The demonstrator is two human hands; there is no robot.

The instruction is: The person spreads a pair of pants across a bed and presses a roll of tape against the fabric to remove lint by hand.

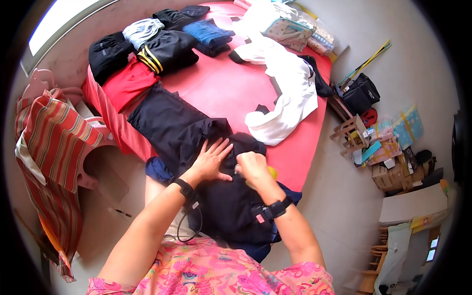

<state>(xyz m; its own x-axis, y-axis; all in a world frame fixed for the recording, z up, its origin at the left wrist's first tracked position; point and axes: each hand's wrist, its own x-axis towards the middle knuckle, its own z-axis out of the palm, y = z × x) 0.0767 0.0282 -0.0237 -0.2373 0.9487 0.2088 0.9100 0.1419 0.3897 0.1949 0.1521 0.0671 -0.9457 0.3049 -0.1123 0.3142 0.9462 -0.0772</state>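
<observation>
Black trousers (167,118) lie over the near edge of the bed and across my lap, one long part reaching up and to the left. My left hand (211,161) rests flat on the dark cloth, fingers spread. Just right of it, my right hand (252,167) is closed, knuckles up, against the same cloth. What its fingers hold is hidden. A bit of something yellow (272,172) shows beside the right wrist; its kind is unclear. Dark blue cloth (258,250) shows beneath the trousers.
Folded clothes (110,54), including blue jeans (208,32), line the back left of the pink bed (231,88). A white long-sleeved top (290,88) lies right. Left stands a pink chair (88,181) with striped cloth (54,132). Boxes (388,177) and a black bag (361,93) sit right.
</observation>
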